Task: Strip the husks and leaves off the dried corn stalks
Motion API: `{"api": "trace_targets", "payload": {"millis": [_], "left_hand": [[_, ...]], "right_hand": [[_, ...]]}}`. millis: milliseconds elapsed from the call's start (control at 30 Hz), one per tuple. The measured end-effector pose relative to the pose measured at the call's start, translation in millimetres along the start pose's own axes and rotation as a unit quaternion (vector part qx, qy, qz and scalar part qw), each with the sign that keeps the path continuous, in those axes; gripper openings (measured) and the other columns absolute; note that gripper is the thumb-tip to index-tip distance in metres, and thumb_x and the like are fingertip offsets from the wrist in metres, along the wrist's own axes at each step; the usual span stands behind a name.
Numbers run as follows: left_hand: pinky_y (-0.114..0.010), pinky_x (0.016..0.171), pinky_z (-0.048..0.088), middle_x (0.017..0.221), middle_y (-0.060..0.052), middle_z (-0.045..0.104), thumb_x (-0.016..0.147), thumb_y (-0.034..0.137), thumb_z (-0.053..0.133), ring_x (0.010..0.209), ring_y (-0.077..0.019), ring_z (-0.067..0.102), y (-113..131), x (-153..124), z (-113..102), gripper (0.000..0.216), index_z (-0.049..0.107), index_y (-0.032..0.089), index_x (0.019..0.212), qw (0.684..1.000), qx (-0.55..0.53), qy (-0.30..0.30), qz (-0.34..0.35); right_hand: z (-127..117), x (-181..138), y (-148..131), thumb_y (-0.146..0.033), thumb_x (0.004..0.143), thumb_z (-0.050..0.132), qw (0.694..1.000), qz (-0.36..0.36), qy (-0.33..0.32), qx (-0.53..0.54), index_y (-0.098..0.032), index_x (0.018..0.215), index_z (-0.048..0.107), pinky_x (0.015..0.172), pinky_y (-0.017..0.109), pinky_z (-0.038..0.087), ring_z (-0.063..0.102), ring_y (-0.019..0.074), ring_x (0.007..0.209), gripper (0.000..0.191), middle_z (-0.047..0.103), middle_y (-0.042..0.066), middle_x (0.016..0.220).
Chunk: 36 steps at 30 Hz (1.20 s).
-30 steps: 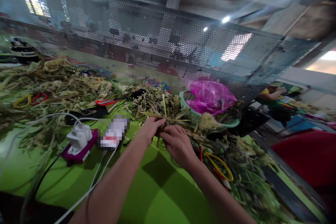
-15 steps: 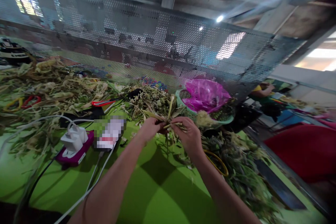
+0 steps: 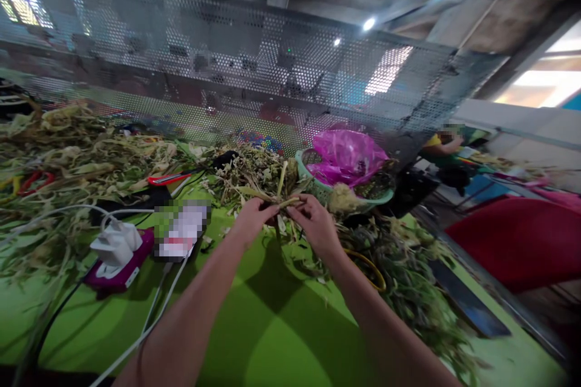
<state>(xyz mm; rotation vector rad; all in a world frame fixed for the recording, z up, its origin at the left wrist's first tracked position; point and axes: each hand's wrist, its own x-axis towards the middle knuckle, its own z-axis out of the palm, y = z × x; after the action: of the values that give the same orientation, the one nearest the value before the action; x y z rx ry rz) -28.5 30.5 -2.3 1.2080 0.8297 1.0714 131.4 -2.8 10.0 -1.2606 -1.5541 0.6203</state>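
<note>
Head view, clock directions taken from the point between the hands: the left hand is pinching a small bunch of dry stalks between thumb and fingers, and the right hand is pinching the same bunch from the three o'clock side, both grips staying narrow. The bunch is sitting between the two sets of fingertips, above the green surface, with one stalk standing toward twelve o'clock and leafy ends pointing toward ten. Compared with one second earlier, the right hand is now working level with the left instead of lower, and the strand that was projecting past it toward three o'clock is now ending at its fingers. This change is suggesting that both hands are controlling the stalks at their crossing. Exact finger contact is remaining too small to tell. A heap of dry plants is lying between ten and eleven o'clock, a green basket is holding a pink bag between two and three, greener plants are lying at four, and a phone is resting near nine.
</note>
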Motion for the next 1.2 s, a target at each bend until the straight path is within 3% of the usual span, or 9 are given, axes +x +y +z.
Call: {"api": "trace_targets", "payload": {"millis": [100, 167, 300, 467, 567, 733, 833, 1033, 1200], "left_hand": [[-0.024, 0.052, 0.036, 0.055, 0.001, 0.054, 0.070, 0.034, 0.065, 0.050, -0.0106, 0.046, -3.3, 2.0, -3.9, 0.021, 0.060, 0.014, 0.065, 0.996, 0.046, 0.080, -0.011], [-0.025, 0.053, 0.034, 0.054, 0.001, 0.053, 0.070, 0.032, 0.064, 0.051, -0.0112, 0.045, -5.0, 2.3, -6.0, 0.019, 0.059, 0.015, 0.063, 0.990, 0.104, 0.097, 0.001], [-0.026, 0.064, 0.038, 0.068, -0.001, 0.062, 0.069, 0.026, 0.065, 0.067, -0.0160, 0.052, -6.4, 0.4, -4.0, 0.008, 0.065, 0.018, 0.069, 0.973, 0.215, 0.038, 0.080], [-0.027, 0.076, 0.042, 0.081, -0.004, 0.066, 0.077, 0.032, 0.059, 0.080, -0.0188, 0.056, -2.9, -3.5, 3.5, 0.016, 0.068, 0.019, 0.076, 0.958, 0.246, -0.054, 0.139], [-0.028, 0.077, 0.042, 0.080, -0.004, 0.064, 0.076, 0.031, 0.061, 0.079, -0.0186, 0.055, -1.8, -4.3, 5.6, 0.015, 0.068, 0.017, 0.076, 0.944, 0.272, -0.071, 0.170], [-0.029, 0.081, 0.042, 0.083, -0.004, 0.065, 0.076, 0.026, 0.060, 0.084, -0.0184, 0.056, -3.6, -4.4, 6.1, 0.016, 0.067, 0.016, 0.086, 0.981, 0.151, -0.034, 0.118], [-0.029, 0.079, 0.042, 0.087, -0.005, 0.067, 0.075, 0.024, 0.059, 0.081, -0.0174, 0.056, -2.5, -4.4, 6.7, 0.022, 0.066, 0.015, 0.094, 0.995, 0.064, -0.015, 0.077], [-0.026, 0.068, 0.040, 0.077, -0.002, 0.063, 0.075, 0.028, 0.057, 0.071, -0.0149, 0.052, -0.1, -4.2, 7.3, 0.018, 0.065, 0.015, 0.084, 0.995, 0.060, -0.003, 0.076], [-0.024, 0.059, 0.034, 0.069, 0.000, 0.057, 0.076, 0.030, 0.055, 0.062, -0.0120, 0.045, -0.6, -4.6, 5.3, 0.017, 0.062, 0.015, 0.081, 0.996, 0.058, 0.027, 0.059]], "right_hand": [[-0.4, -3.2, -7.8, -0.031, 0.077, 0.064, 0.999, -0.021, -0.023, -0.023, -0.023, 0.124, 0.052, 0.064, 0.027, 0.042, 0.056, 0.0164, 0.064, 0.049, 0.063, -0.003, 0.070], [0.5, -6.8, -14.4, -0.029, 0.078, 0.063, 0.998, -0.043, -0.044, -0.027, -0.024, 0.117, 0.059, 0.065, 0.027, 0.043, 0.057, 0.0164, 0.067, 0.040, 0.064, -0.001, 0.073], [2.8, -10.1, -19.1, -0.032, 0.076, 0.065, 0.997, -0.035, -0.066, 0.027, -0.021, 0.086, 0.069, 0.072, 0.031, 0.046, 0.059, 0.0192, 0.076, 0.015, 0.067, 0.003, 0.081], [1.3, -4.5, -12.3, -0.036, 0.070, 0.072, 0.986, 0.065, -0.004, 0.150, -0.020, 0.086, 0.066, 0.071, 0.031, 0.049, 0.060, 0.0178, 0.074, 0.024, 0.066, 0.003, 0.078], [-0.5, -2.6, -12.6, -0.039, 0.068, 0.074, 0.978, 0.092, 0.007, 0.189, -0.020, 0.084, 0.065, 0.071, 0.029, 0.049, 0.061, 0.0165, 0.072, 0.026, 0.065, 0.001, 0.077], [-5.2, -4.5, -20.3, -0.053, 0.083, 0.055, 0.970, 0.077, -0.036, 0.228, -0.023, 0.098, 0.063, 0.072, 0.032, 0.049, 0.063, 0.0208, 0.083, 0.035, 0.068, 0.006, 0.094], [-7.3, -4.4, -20.7, -0.056, 0.087, 0.045, 0.971, 0.051, -0.036, 0.229, -0.024, 0.102, 0.061, 0.071, 0.032, 0.049, 0.062, 0.0192, 0.080, 0.039, 0.066, 0.006, 0.098], [3.3, -2.2, -5.7, -0.038, 0.068, 0.074, 0.993, 0.043, 0.015, 0.110, -0.021, 0.081, 0.062, 0.069, 0.029, 0.046, 0.055, 0.0164, 0.071, 0.025, 0.062, 0.000, 0.076], [13.4, -4.6, 0.6, -0.039, 0.067, 0.075, 0.974, 0.114, -0.028, 0.196, -0.019, 0.079, 0.064, 0.061, 0.027, 0.045, 0.053, 0.0134, 0.062, 0.026, 0.061, -0.001, 0.070]]}}
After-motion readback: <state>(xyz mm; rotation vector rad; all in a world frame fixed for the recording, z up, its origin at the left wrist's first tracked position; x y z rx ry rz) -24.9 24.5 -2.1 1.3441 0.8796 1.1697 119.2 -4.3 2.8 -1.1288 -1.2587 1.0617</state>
